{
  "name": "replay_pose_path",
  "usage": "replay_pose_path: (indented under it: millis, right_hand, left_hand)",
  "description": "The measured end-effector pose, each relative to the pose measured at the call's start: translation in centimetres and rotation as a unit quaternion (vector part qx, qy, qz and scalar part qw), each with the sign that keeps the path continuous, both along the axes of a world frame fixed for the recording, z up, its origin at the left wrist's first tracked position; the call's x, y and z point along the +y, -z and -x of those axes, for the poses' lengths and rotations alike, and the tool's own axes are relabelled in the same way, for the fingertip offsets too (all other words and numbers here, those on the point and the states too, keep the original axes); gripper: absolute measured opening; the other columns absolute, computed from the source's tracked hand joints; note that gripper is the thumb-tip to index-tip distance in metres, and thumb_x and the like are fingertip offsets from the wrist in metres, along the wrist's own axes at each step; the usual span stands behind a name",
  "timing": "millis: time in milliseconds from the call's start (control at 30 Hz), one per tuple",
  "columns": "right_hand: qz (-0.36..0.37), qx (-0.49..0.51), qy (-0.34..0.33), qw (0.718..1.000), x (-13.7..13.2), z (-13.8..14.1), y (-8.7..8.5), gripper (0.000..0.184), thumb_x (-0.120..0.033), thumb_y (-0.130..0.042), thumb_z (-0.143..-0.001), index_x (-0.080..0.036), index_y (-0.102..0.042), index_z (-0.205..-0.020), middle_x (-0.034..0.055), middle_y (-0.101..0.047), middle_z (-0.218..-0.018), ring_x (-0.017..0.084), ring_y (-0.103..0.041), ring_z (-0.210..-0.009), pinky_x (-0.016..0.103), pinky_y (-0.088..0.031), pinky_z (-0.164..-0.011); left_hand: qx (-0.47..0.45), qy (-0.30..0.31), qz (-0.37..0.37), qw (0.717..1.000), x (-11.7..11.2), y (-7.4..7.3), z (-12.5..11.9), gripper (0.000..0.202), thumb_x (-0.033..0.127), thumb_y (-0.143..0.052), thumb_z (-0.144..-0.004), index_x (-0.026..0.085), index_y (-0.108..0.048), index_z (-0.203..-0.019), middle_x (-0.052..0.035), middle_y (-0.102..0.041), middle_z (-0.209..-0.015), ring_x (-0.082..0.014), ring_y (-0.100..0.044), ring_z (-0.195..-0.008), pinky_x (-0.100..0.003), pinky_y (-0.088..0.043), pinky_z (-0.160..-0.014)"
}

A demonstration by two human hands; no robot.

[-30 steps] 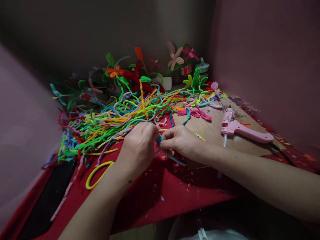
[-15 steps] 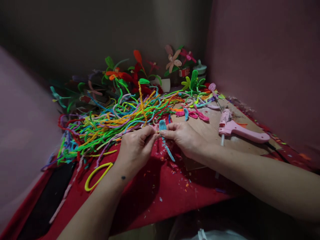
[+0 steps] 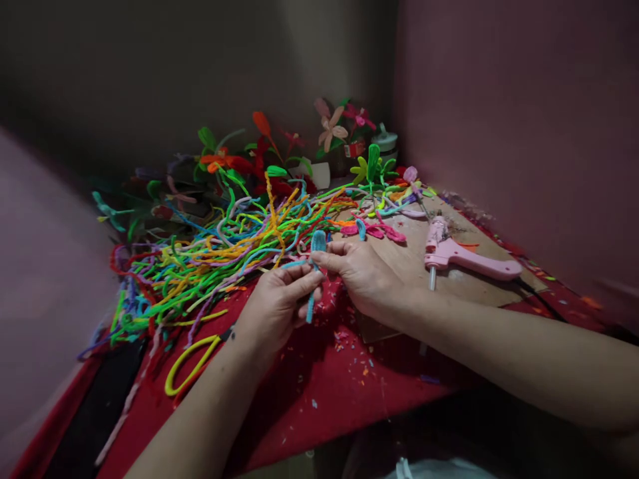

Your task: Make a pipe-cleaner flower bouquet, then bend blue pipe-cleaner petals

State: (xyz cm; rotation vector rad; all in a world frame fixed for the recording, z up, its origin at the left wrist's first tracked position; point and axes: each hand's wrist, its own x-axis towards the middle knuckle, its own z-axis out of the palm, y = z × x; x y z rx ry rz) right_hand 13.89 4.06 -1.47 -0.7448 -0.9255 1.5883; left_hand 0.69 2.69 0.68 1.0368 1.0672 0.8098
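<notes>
Both hands meet over the red cloth around a light blue pipe cleaner (image 3: 318, 241), which is bent into a narrow petal-like loop at the top. One end of it hangs down below the fingers. My left hand (image 3: 272, 303) is closed, pinching the pipe cleaner's lower part between thumb and fingers. From the right, my right hand (image 3: 364, 273) pinches it at the base of the loop. The exact spot between the fingertips is hidden. Just behind the hands lies a heap of colourful pipe cleaners (image 3: 229, 246).
A pink glue gun (image 3: 469, 258) rests on a brown board (image 3: 399, 293) at the right. Scissors with a yellow handle (image 3: 192, 366) lie beside my left forearm. Pipe-cleaner flowers (image 3: 332, 126) stand at the back. Fuzzy scraps dot the red cloth (image 3: 319, 426).
My left hand has turned, its fingers now further under the pipe cleaner. The hanging end has swung from slanting right to nearly straight down. The view has shifted slightly.
</notes>
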Motion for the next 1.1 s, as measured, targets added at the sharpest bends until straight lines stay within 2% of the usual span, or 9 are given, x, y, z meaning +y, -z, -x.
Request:
replay_pose_path:
  millis: [133, 300, 400, 533, 633, 800, 900, 1033, 1100]
  right_hand:
    - [-0.010, -0.029, 0.016, 0.999, 0.0, 0.0, 0.3, 0.028, -0.038, -0.071, -0.065, -0.015, -0.055, -0.064, -0.0023, -0.053, -0.059, 0.009, -0.048, -0.053, 0.025, -0.038, -0.054]
    - [-0.014, -0.003, -0.038, 0.999, 0.0, 0.0, 0.0, 0.028, -0.038, -0.067, -0.070, -0.017, -0.053, -0.060, -0.0025, -0.052, -0.051, 0.010, -0.047, -0.046, 0.026, -0.038, -0.049]
    - [-0.014, 0.030, -0.076, 0.997, 0.2, 0.1, 0.1, 0.028, -0.038, -0.063, -0.072, -0.017, -0.052, -0.058, -0.0022, -0.051, -0.049, 0.010, -0.048, -0.044, 0.027, -0.039, -0.049]
    - [-0.045, 0.018, -0.038, 0.998, 0.4, -0.1, 0.2, 0.025, -0.034, -0.057, -0.077, -0.015, -0.057, -0.061, -0.0013, -0.055, -0.051, 0.010, -0.051, -0.048, 0.025, -0.041, -0.052]
    - [-0.065, 0.015, -0.048, 0.997, 0.4, -0.4, -0.1, 0.017, -0.030, -0.061, -0.075, -0.015, -0.061, -0.066, -0.0014, -0.058, -0.057, 0.010, -0.053, -0.052, 0.024, -0.041, -0.054]
    - [-0.083, -0.067, 0.020, 0.994, 0.5, -0.6, -0.3, 0.016, -0.026, -0.065, -0.072, -0.014, -0.062, -0.062, -0.0019, -0.058, -0.062, 0.009, -0.051, -0.059, 0.024, -0.040, -0.062]
    - [-0.156, -0.181, 0.095, 0.966, 0.4, -0.7, -0.3, 0.025, -0.023, -0.065, -0.072, -0.015, -0.055, -0.051, -0.0039, -0.048, -0.055, 0.008, -0.045, -0.056, 0.024, -0.037, -0.059]
    - [-0.310, -0.305, 0.176, 0.883, -0.1, -0.6, -0.4, 0.024, -0.017, -0.059, -0.078, -0.015, -0.057, -0.054, -0.0007, -0.050, -0.062, 0.011, -0.046, -0.064, 0.025, -0.037, -0.063]
    - [-0.316, -0.312, 0.176, 0.879, -0.2, -0.5, -0.4, 0.022, -0.019, -0.058, -0.080, -0.016, -0.059, -0.059, 0.0000, -0.052, -0.064, 0.011, -0.047, -0.065, 0.026, -0.038, -0.064]
  left_hand:
    - [0.041, 0.002, -0.032, 0.999, -0.4, 0.3, -0.3, 0.022, 0.031, -0.070, -0.070, 0.016, -0.055, -0.066, 0.0074, -0.047, -0.043, -0.0027, -0.030, -0.033, -0.017, -0.021, -0.034]
    - [0.069, -0.049, -0.147, 0.985, -0.2, 0.7, -0.4, 0.020, 0.033, -0.065, -0.077, 0.016, -0.061, -0.086, 0.0021, -0.062, -0.064, -0.0073, -0.053, -0.054, -0.018, -0.043, -0.053]
    - [0.044, -0.071, -0.140, 0.987, 0.0, 1.0, -0.3, 0.016, 0.028, -0.065, -0.076, 0.015, -0.059, -0.083, 0.0033, -0.059, -0.059, -0.0063, -0.051, -0.050, -0.018, -0.042, -0.051]
    - [0.034, -0.072, -0.109, 0.991, 0.2, 1.0, -0.1, 0.015, 0.026, -0.066, -0.075, 0.014, -0.058, -0.078, 0.0034, -0.058, -0.056, -0.0057, -0.049, -0.046, -0.017, -0.040, -0.046]
    - [0.032, -0.071, -0.109, 0.991, 0.0, 0.7, -0.1, 0.014, 0.025, -0.067, -0.073, 0.014, -0.060, -0.078, 0.0035, -0.057, -0.054, -0.0062, -0.049, -0.045, -0.017, -0.040, -0.045]
    - [0.071, -0.080, -0.126, 0.986, -0.3, 0.2, -0.4, 0.012, 0.023, -0.066, -0.071, 0.014, -0.059, -0.069, 0.0034, -0.055, -0.048, -0.0071, -0.047, -0.041, -0.018, -0.038, -0.042]
    - [0.134, -0.106, -0.180, 0.969, -0.5, 0.2, -0.6, 0.016, 0.020, -0.064, -0.071, 0.015, -0.055, -0.059, 0.0052, -0.051, -0.043, -0.0054, -0.042, -0.039, -0.017, -0.034, -0.041]
    - [0.170, -0.122, -0.217, 0.953, -0.7, 0.2, -0.7, 0.020, 0.015, -0.059, -0.071, 0.016, -0.051, -0.053, 0.0066, -0.047, -0.042, -0.0044, -0.038, -0.039, -0.016, -0.030, -0.040]
    - [0.163, -0.112, -0.200, 0.960, -0.7, 0.0, -0.6, 0.021, 0.015, -0.058, -0.071, 0.016, -0.050, -0.052, 0.0060, -0.047, -0.041, -0.0052, -0.039, -0.039, -0.017, -0.031, -0.040]
